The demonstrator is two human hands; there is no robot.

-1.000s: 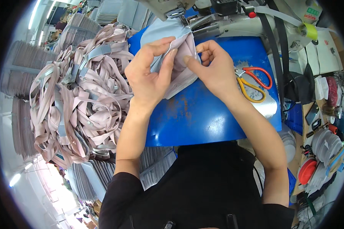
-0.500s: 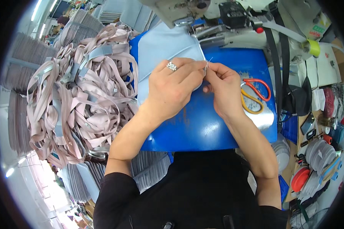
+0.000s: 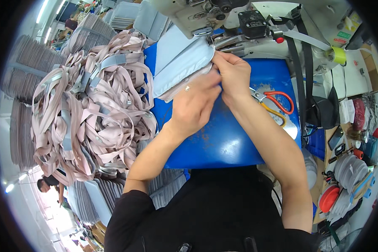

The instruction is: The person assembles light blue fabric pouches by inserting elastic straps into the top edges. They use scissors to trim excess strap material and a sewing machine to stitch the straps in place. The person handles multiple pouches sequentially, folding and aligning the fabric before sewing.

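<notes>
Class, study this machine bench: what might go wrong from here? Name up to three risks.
The right hand pinches the cloth close to the machine, so it might be hurt if that starts. The scissors lie beside the right forearm and could be knocked. Loose straps sit near the left forearm and might snag.

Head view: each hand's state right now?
Left hand: blurred near the cloth; grip cannot be told.
Right hand: closed, pinching the cloth's corner.

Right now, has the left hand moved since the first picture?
Yes, the left hand has moved right, nearer the scissors lying on the blue table.
</notes>
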